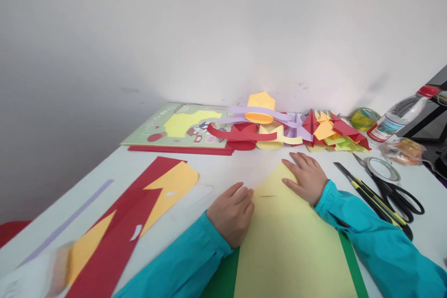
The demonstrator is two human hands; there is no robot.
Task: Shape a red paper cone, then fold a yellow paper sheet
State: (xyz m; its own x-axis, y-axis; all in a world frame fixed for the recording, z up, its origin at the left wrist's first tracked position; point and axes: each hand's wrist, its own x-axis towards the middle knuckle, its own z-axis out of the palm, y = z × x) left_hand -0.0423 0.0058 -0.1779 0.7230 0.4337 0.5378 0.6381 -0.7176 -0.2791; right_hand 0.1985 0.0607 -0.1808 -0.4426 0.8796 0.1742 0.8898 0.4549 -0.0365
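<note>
A pale yellow sheet of paper point(289, 247) lies on the white table point(237, 167) in front of me, over a green sheet point(221, 279). My left hand point(232, 212) rests at the sheet's left edge with its fingers curled and pressed on the paper. My right hand point(307, 174) lies flat on the sheet's far corner, fingers stretched out. Both arms wear teal sleeves.
Red and orange paper offcuts point(139, 209) and a lilac strip point(66, 223) lie at the left. A picture book point(178, 125) and folded paper shapes point(296, 128) line the wall. Scissors point(394, 191), a craft knife point(370, 195), tape rolls point(382, 167) and a bottle point(401, 114) are at the right.
</note>
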